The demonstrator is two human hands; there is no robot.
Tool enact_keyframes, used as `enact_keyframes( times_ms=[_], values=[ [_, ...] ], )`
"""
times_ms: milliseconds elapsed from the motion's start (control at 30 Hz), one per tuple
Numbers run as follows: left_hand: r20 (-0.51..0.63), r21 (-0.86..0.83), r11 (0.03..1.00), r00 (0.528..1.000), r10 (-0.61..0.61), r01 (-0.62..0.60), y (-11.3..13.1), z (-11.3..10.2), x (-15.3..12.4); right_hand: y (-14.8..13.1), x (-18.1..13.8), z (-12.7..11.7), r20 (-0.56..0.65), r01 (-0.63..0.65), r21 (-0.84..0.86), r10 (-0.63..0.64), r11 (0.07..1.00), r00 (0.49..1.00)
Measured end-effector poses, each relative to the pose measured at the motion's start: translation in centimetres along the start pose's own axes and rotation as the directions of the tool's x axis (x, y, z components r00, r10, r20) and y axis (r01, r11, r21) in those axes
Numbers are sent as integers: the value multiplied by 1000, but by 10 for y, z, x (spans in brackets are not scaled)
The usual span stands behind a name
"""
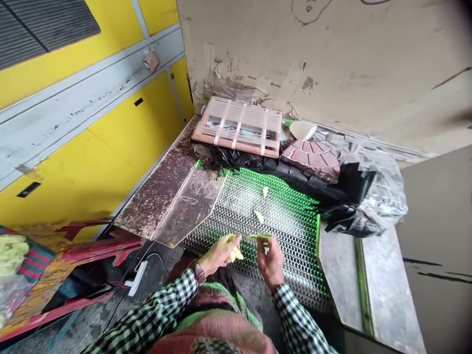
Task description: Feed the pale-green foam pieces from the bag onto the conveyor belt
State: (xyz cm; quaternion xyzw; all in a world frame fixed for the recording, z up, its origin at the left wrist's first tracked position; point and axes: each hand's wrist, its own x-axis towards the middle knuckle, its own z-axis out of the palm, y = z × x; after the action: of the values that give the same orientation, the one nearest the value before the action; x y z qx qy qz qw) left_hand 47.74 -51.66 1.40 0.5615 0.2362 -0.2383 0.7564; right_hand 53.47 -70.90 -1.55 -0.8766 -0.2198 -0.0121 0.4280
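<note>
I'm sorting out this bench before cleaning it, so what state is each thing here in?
Left hand, gripping a pale yellow-green piece
Right hand, pinching a thin green strip
Wire mesh, lying flat under two pale pieces
Black plastic sheet, crumpled
Strapped wooden frame, bound with pale bands

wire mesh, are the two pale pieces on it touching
No, one pale piece lies apart from the other on the wire mesh.

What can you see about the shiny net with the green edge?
The net is a flat sheet of silvery honeycomb mesh, edged in bright green, lying beside a grey slab. Two pale bits rest on it. Black plastic touches its far edge. The left hand and right hand are just above its near end.
</note>
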Motion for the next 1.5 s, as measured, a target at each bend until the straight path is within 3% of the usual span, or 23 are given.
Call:
enact_keyframes(
  times_ms=[100,167,233,300,400,500,600,700,800,967,1100,1200,1333,1400,1500],
  values=[
    [-54,-106,994,998,30,-35,-5,-6,1,16,-7,2,110,197,-219,-177,956,978],
    [-96,-130,990,995,37,-49,-6,-7,1,14,-14,-1,176,243,-275,-199,930,964],
    [-128,-120,992,991,26,-41,-5,-5,1,0,-19,-3,161,177,-240,-141,955,977],
    [-130,-103,994,991,15,-29,-2,-1,0,-21,-21,-3,168,49,-83,-35,995,985],
    [-115,-101,994,993,30,-42,2,6,0,-46,-20,2,247,-115,153,75,981,966],
    [-114,-112,992,993,40,-53,1,5,3,-45,-16,9,209,-255,257,203,932,956],
    [-183,-122,991,983,27,-50,-4,-2,7,-25,-11,8,177,-372,298,332,879,926],
    [-199,-112,993,980,17,-40,-7,-8,7,-11,-2,2,130,-278,87,265,957,955],
    [-176,-114,992,984,28,-49,-6,-6,5,-20,6,-3,81,-120,-108,129,987,988],
    [-233,-23,995,968,89,-97,-5,3,4,-61,1,7,320,-67,124,24,990,947],
    [-221,-31,991,968,117,-127,-8,2,8,-59,-9,14,224,-178,204,131,963,966],
    [-261,-144,981,961,92,-133,-11,-4,10,-32,-10,8,130,-190,107,175,976,976],
    [-253,-224,963,963,89,-148,-11,-10,9,-4,-5,-6,131,66,-195,-41,979,991],
    [-193,-220,964,975,108,-151,-11,-9,7,-8,-1,-10,127,95,-254,-64,962,990],
    [-140,-171,974,982,124,-147,-9,-1,4,-34,3,-7,167,29,-155,-3,988,986]
  ],
)
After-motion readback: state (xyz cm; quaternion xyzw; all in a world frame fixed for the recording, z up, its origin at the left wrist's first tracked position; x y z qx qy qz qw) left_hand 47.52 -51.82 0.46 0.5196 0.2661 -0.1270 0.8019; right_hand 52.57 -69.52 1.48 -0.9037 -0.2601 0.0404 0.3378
